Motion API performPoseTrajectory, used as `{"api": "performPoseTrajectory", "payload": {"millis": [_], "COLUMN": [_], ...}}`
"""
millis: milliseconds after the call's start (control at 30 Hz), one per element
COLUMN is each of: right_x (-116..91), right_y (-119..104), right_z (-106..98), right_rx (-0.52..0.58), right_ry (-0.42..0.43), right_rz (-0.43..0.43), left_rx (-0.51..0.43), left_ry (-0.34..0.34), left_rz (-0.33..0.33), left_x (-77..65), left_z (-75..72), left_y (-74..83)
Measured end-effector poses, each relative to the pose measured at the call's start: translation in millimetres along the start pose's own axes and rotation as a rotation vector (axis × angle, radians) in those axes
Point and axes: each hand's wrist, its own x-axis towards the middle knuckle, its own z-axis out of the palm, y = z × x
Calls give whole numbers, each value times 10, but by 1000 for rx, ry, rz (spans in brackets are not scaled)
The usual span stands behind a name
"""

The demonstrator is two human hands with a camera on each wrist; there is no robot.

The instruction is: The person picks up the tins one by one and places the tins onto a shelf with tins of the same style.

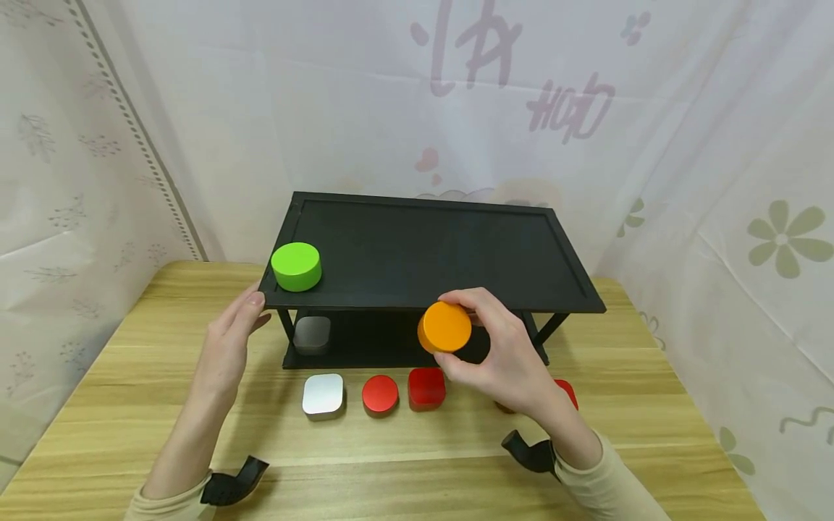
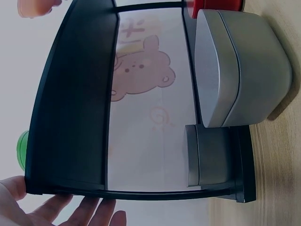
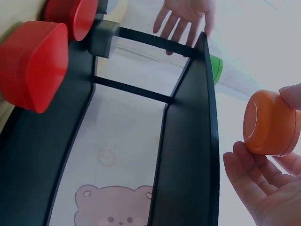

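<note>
An orange round tin (image 1: 446,328) is held between the thumb and fingers of my right hand (image 1: 504,354), in front of the black two-tier shelf (image 1: 430,253) and off every surface. In the right wrist view the orange tin (image 3: 268,123) is beside the top board's edge. My left hand (image 1: 228,336) touches the shelf's front left corner, thumb at the top edge and fingers extended along the side. Close to that corner, a green round tin (image 1: 296,266) sits on the top board. A grey square tin (image 1: 313,335) stands on the lower board, at its left end.
On the wooden table (image 1: 365,477) before the shelf stand a silver square tin (image 1: 323,396), a red round tin (image 1: 380,395) and a red square tin (image 1: 426,388). My right forearm partly hides another red item (image 1: 567,392). Patterned cloth (image 1: 365,108) hangs behind.
</note>
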Motion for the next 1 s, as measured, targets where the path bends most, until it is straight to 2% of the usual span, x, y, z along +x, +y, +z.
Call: {"api": "performPoseTrajectory", "payload": {"millis": [400,1000], "right_x": [173,423], "right_y": [-37,-14], "right_z": [13,56], "right_rx": [26,52], "right_ry": [6,6], "right_rz": [25,-2], "left_rx": [2,-3], "left_ry": [-3,22], "left_rz": [16,-9], "left_x": [1,-3], "left_z": [9,12], "left_y": [-1,-2]}}
